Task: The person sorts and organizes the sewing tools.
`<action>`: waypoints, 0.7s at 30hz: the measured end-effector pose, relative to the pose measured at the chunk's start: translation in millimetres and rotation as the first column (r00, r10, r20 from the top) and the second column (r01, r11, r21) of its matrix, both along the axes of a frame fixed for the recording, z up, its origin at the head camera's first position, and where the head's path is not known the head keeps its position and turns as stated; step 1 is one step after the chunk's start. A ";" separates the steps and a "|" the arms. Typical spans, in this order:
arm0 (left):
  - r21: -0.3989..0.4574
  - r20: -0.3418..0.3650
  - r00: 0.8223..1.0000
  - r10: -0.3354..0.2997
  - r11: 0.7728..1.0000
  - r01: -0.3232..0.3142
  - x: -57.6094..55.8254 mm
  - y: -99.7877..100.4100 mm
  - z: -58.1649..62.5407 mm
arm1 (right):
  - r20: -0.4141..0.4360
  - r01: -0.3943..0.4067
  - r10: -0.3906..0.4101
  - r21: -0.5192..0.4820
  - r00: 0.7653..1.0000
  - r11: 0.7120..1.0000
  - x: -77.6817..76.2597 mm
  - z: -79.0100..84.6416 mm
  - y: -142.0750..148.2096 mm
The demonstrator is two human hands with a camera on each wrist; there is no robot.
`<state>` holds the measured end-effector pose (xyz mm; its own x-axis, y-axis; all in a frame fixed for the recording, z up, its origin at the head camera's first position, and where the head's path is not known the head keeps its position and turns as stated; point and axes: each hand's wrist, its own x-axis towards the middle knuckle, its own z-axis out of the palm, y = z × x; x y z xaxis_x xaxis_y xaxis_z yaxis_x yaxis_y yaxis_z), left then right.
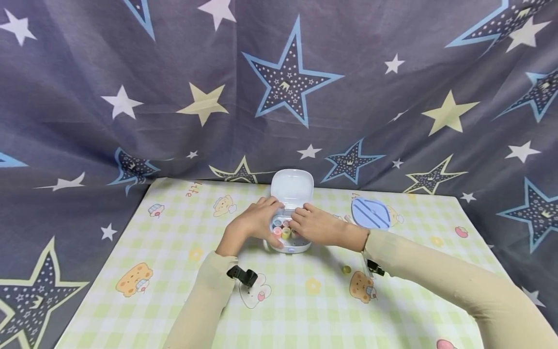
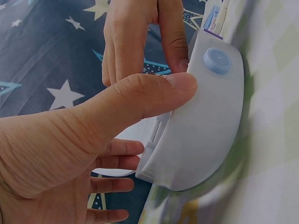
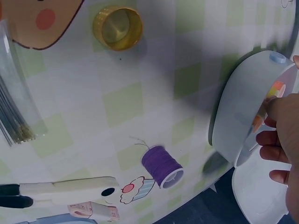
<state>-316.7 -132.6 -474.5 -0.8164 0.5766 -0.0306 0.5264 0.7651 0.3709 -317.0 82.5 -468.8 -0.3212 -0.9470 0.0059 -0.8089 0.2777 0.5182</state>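
Observation:
A white sewing box (image 1: 291, 249) stands on the table with its lid (image 1: 293, 186) raised. Several thread spools (image 1: 285, 233) in light colours stand inside it. My left hand (image 1: 257, 220) grips the box from its left side; in the left wrist view its thumb (image 2: 159, 91) lies over the front rim near the blue button (image 2: 217, 60), with the other fingers at the hinge side. My right hand (image 1: 320, 227) reaches in from the right, its fingertips pinching a spool in the box, mostly hidden by the fingers. Orange and yellow thread (image 3: 277, 87) shows beside them.
On the table right of the box lie a purple thread spool (image 3: 161, 165), a gold thimble ring (image 3: 117, 28), a clear packet of needles (image 3: 16, 112), a white-handled tool (image 3: 70, 190), a rolled tape measure (image 3: 93, 211) and a blue oval tray (image 1: 370, 213). A star-patterned curtain (image 1: 174, 72) hangs behind.

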 end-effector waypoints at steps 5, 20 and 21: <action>0.002 0.001 1.000 -0.003 1.000 0.003 0.0 0.2 -0.6 | 0.002 0.005 -0.005 0.001 1.000 1.000 0.7 -1.2 -0.1; 0.005 0.005 1.000 0.006 1.000 -0.006 -0.3 -1.0 -0.4 | 0.000 -0.004 0.004 -0.025 1.000 1.000 0.2 -2.3 0.7; 0.005 0.006 1.000 0.007 1.000 -0.007 -0.2 -1.3 -0.4 | 0.002 -0.008 0.008 -0.027 1.000 1.000 0.1 -2.1 0.6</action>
<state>-316.9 -133.9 -474.9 -0.8202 0.5712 -0.0320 0.5192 0.7666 0.3779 -316.9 83.1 -470.9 -0.3140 -0.9489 0.0305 -0.8123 0.2852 0.5087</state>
